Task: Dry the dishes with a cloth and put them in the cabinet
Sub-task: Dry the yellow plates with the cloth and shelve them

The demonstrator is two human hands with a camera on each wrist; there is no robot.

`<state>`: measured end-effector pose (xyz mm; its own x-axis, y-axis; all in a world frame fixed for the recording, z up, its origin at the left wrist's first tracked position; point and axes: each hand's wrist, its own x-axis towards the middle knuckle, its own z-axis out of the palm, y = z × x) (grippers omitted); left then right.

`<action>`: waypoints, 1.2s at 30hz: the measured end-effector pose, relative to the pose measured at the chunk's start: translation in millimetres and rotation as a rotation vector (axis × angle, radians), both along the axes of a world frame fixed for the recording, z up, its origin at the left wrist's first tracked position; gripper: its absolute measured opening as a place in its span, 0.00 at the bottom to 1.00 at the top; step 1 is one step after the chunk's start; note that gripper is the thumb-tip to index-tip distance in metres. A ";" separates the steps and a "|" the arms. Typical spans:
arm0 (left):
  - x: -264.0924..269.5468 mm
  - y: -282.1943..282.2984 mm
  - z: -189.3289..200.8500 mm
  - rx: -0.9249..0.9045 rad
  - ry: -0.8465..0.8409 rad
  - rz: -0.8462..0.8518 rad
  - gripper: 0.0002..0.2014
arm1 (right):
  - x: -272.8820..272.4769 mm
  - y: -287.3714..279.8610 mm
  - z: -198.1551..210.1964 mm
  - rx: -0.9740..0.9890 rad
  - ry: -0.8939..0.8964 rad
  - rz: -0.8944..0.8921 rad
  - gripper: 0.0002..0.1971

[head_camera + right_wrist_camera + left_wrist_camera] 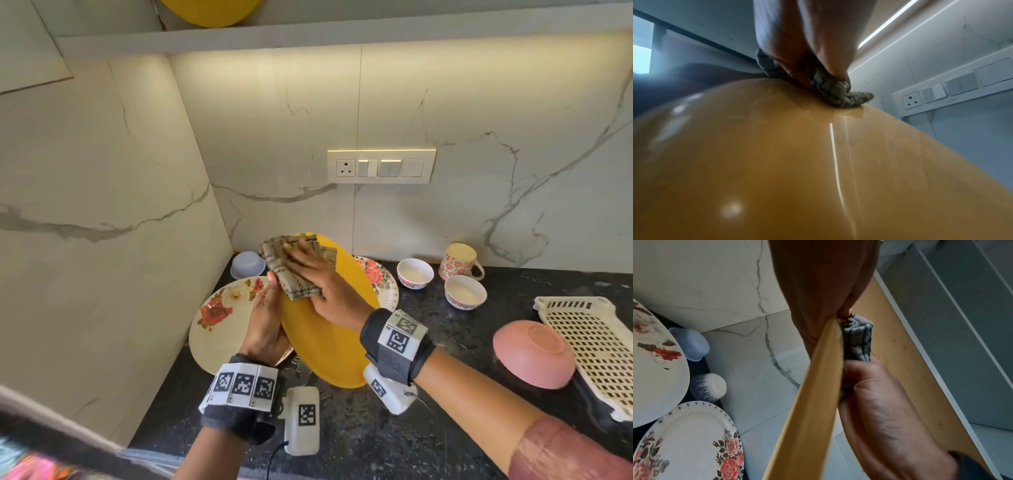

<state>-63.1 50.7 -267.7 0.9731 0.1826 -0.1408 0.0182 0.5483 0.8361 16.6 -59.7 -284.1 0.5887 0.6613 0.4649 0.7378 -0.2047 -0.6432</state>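
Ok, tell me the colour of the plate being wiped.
Plain yellow plate, no pattern; the head view shows it best.

Yellow plate (329,339) tilted on edge in my left hand (265,322), frame center, above black counter. Folded beige checked cloth (291,270) pressed flat on plate's upper face w/ my right hand (325,287).

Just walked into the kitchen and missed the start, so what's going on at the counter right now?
A person is drying a yellow plate held tilted above the black counter. The left hand grips the plate's edge, while the right hand presses a folded checked cloth flat against its upper face. Floral plates, small bowls, a mug and a pink bowl sit on the counter.
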 end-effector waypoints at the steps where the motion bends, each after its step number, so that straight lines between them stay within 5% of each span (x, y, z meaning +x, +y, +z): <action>1: -0.6 0.9 -0.4 -0.053 -0.003 0.014 0.29 | -3.6 2.4 -2.8 -0.029 -0.016 0.014 0.33; 6: -1.8 12.8 -8.5 -0.219 0.016 0.020 0.24 | -18.1 1.7 -15.9 -0.125 -0.122 0.091 0.36; 11: -7.5 28.2 -7.0 -0.272 0.167 -0.010 0.42 | -39.0 -21.9 -38.3 -0.174 -0.311 0.153 0.35; 15: 0.7 32.8 -8.3 -0.204 0.164 0.195 0.25 | -48.6 -53.8 -54.6 -0.194 -0.353 0.144 0.33; 21: -1.5 29.7 -4.7 -0.092 0.096 0.224 0.22 | -38.5 -90.1 -86.3 -0.044 -0.057 -0.086 0.34; 25: -6.9 23.6 -3.0 -0.043 0.070 0.245 0.18 | -30.3 -89.7 -71.7 0.288 0.499 -0.254 0.28; 28: -11.2 12.8 -2.1 -0.016 0.042 0.222 0.12 | -5.8 -79.4 -42.1 0.409 0.684 -0.351 0.38; 32: -14.6 1.2 -3.5 0.056 0.004 0.203 0.10 | 26.6 -56.0 -4.4 0.345 0.647 -0.451 0.36; 36: -13.8 -5.0 -5.4 0.131 0.006 0.193 0.12 | 21.6 -23.6 26.5 0.266 0.462 -0.239 0.40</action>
<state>-76.9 45.7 -273.1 0.9175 0.3822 -0.1099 -0.0709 0.4290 0.9005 38.2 -83.3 -257.5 0.8882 0.3812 0.2564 0.3219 -0.1182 -0.9394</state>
